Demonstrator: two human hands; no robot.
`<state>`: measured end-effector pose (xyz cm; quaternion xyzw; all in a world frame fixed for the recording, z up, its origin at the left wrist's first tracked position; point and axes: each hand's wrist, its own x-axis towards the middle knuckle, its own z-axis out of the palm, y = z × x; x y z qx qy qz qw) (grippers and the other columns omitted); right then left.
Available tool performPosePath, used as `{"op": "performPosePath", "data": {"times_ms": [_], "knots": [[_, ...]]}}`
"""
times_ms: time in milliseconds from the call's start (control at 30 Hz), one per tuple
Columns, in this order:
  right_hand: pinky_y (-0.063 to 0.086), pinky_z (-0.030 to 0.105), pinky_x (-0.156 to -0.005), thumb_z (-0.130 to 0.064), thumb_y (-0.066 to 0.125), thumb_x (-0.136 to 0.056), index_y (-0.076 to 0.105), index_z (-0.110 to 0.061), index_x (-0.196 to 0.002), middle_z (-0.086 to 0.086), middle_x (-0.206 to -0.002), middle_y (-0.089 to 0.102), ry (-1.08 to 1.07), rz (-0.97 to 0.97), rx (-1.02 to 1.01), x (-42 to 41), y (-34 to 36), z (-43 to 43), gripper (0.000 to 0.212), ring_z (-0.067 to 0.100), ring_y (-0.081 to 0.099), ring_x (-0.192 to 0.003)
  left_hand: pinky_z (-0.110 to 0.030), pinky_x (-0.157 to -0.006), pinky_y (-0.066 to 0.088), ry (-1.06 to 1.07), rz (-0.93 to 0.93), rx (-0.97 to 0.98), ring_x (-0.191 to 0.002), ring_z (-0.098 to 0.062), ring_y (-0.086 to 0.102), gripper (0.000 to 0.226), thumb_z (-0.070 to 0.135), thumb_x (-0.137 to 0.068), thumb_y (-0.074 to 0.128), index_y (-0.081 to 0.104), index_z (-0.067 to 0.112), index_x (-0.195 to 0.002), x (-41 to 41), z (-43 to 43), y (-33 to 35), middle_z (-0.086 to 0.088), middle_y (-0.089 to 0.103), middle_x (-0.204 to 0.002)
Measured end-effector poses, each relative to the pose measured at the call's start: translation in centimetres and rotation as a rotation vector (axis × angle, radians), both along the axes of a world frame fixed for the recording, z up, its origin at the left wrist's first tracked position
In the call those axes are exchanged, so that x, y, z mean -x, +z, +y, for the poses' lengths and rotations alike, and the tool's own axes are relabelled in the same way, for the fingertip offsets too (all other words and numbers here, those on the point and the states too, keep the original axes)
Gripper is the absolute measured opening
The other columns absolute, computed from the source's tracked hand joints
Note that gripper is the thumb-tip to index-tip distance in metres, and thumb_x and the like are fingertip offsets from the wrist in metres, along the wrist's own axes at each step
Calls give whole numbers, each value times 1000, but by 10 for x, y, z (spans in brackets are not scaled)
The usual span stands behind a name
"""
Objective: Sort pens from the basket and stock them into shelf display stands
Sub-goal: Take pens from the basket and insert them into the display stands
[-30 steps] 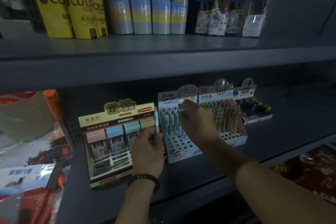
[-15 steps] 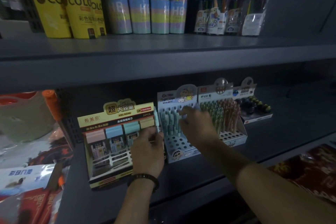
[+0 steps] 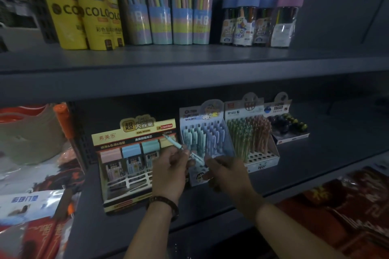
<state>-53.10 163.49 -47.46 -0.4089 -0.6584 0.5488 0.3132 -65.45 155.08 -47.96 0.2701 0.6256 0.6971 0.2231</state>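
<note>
Hands: L (image 3: 170, 171) pinches pen (image 3: 179, 146) tilted; R (image 3: 226, 171) curled, grip unclear.

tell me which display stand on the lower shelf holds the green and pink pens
The stand labelled MP 8283, third from the left, between the blue pen stand and the eraser box.

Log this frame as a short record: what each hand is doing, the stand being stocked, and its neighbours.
left hand: holds a teal pen, tilted
right hand: fingers curled at the pen's lower end; grip unclear
stand being stocked: blue pen stand, front holes free
left neighbour: yellow box
right neighbour: green and pink pen stand
</note>
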Motion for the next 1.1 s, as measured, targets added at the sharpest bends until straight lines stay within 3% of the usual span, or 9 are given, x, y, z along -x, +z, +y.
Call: {"op": "performPosePath", "data": {"times_ms": [100, 233, 367, 467, 633, 733, 867, 967, 1100], "knots": [[52, 36, -56, -22, 72, -99, 68, 2, -85, 24, -73, 70, 8, 302, 304, -3, 4, -13, 28, 32, 64, -64, -39, -81, 56, -38, -15, -19, -85, -14, 76, 13, 22, -99, 62, 61, 13, -90, -8, -3, 2, 5, 78, -94], [61, 33, -62, 1, 69, -96, 70, 7, -94, 20, -75, 72, -33, 437, 389, -4, 8, -13, 7, 30, 72, -68, -35, -71, 56, -26, -76, -45, -84, -16, 76, 18, 23, -98, 64, 63, 10, -85, -13, -9, 6, -2, 77, -91], [64, 32, -65, 1, 70, -96, 68, 10, -95, 25, -85, 72, -99, 487, 350, -8, 17, -4, 9, 33, 76, -78, -38, -71, 53, 61, -145, -117, -71, -19, 66, 21, 26, -96, 67, 71, 6, -95, -5, -15, 4, -4, 72, -75], [63, 30, -66, 1, 73, -94, 65, 12, -99, 31, -94, 69, -115, 509, 291, -7, 20, 2, 14, 35, 75, -82, -40, -75, 54, 74, -167, -140, -73, -20, 65, 11, 17, -95, 67, 74, 10, -98, -2, -16, 3, -4, 72, -75], [65, 38, -65, 5, 73, -93, 57, 17, -119, 42, -110, 62, -159, 604, 241, 7, 18, 7, 33, 39, 72, -81, -32, -72, 59, 73, 39, -10, -72, -9, 70, 13, 20, -93, 69, 75, 23, -104, 0, -17, 0, 0, 75, -79], [62, 33, -63, -2, 77, -92, 65, 1, -115, 30, -95, 71, -193, 551, 119, 12, 22, 10, 26, 30, 75, -74, -32, -81, 59, 102, 271, 111, -79, -1, 69, 10, 29, -92, 70, 74, 31, -101, -1, -18, -1, 12, 74, -85], [59, 22, -58, -13, 76, -95, 69, -17, -112, 4, -77, 77, -259, 278, -332, 13, 31, 25, 19, 8, 74, -65, -5, -70, 42, 96, 472, 248, -85, 12, 54, 26, 27, -90, 73, 56, 33, -110, -11, -20, -1, 18, 64, -98], [59, 19, -59, -20, 72, -98, 68, -22, -120, -6, -70, 73, -243, -13, -663, 19, 29, 37, 22, -2, 70, -63, -13, -80, 52, 95, 660, 270, -89, 8, 58, 11, 26, -92, 70, 68, 31, -101, -16, -19, -3, 19, 63, -100], [58, 33, -57, -19, 66, -101, 70, -20, -125, -5, -62, 67, -169, -128, -788, 30, 23, 44, 24, 9, 66, -55, -28, -99, 50, -62, 763, 406, -113, -8, 57, 33, 33, -93, 68, 64, 26, -125, -30, -10, -9, 13, 57, -123]]}}
